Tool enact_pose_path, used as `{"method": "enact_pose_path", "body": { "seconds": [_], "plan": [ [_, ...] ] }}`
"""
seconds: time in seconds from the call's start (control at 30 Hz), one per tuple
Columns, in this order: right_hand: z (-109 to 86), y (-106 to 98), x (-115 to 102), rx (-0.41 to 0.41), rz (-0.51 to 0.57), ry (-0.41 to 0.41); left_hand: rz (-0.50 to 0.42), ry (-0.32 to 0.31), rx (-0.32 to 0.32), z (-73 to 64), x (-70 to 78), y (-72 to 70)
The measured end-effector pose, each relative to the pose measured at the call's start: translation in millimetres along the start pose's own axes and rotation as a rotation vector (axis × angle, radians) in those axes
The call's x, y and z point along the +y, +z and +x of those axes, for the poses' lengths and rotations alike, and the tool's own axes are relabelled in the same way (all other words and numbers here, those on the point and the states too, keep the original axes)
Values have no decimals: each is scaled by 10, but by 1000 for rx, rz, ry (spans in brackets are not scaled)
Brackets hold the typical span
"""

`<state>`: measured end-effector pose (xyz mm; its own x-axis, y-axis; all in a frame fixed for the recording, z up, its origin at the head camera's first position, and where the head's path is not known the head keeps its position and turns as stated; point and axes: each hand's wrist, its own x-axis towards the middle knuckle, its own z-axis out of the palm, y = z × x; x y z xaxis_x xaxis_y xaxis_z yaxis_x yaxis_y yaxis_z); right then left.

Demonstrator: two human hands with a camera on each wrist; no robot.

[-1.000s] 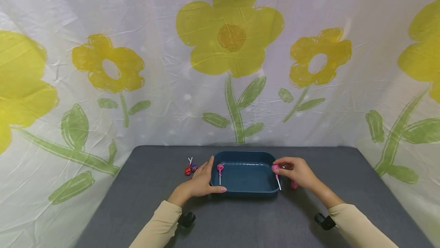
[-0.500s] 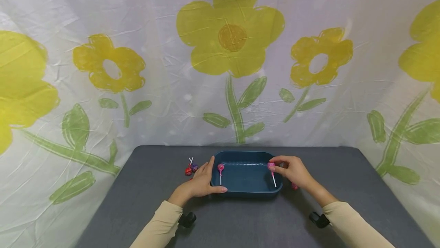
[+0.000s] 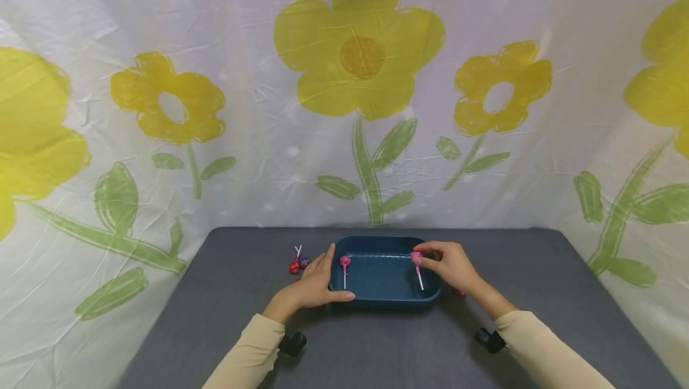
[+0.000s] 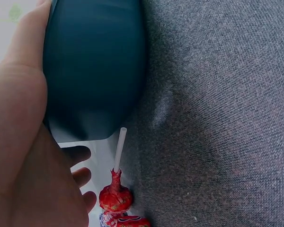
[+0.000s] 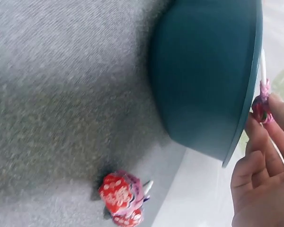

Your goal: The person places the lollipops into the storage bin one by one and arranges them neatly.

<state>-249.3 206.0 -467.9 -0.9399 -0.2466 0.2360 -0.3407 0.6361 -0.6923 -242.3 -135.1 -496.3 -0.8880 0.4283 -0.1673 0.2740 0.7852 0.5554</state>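
Note:
A dark teal tray (image 3: 377, 303) stands on the table, and one pink lollipop (image 3: 345, 262) lies inside it at the left, its white stick toward the near side. My left hand (image 3: 314, 284) rests against the tray's left end, fingers straight along the wall and thumb over the near rim. Between thumb and fingertips, my right hand (image 3: 449, 265) pinches the wrapped head of another pink lollipop (image 3: 416, 257) above the right part of the tray. Its stick slants down toward the near side. The right wrist view shows this lollipop (image 5: 261, 106) at rim height.
Left of the tray, red and purple lollipops (image 3: 294, 267) lie behind my left hand; a red one (image 4: 116, 197) shows in the left wrist view. Several red and pink lollipops (image 5: 120, 191) lie on the grey table (image 3: 366, 353) by the tray's right end. A flowered cloth (image 3: 258, 137) hangs behind.
My right hand has moved left with the pink lollipop, from the tray's right rim to over its inside. The left hand and the tray stay in place.

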Motion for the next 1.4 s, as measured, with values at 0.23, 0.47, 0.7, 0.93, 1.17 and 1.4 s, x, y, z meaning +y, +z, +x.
{"method": "enact_pose_path", "body": {
  "seconds": [0.23, 0.47, 0.7, 0.93, 1.17, 1.4],
  "plan": [
    [51, 98, -43, 20, 14, -3, -5, -2, -2, -2, 3, 12],
    [99, 167, -102, 14, 14, 7, 8, -4, 5, 4, 7, 16],
    [141, 242, -140, 5, 23, -6, 13, -1, -1, 4, 10, 16],
    [201, 321, -207, 1, 15, -17, 14, -7, 5, 8, 11, 0],
    [277, 382, -270, -6, 12, -14, -6, -9, -3, 11, 18, -6],
    [361, 470, -331, 2, 23, -25, 2, -9, 8, 8, 16, -14]
  ]
}}
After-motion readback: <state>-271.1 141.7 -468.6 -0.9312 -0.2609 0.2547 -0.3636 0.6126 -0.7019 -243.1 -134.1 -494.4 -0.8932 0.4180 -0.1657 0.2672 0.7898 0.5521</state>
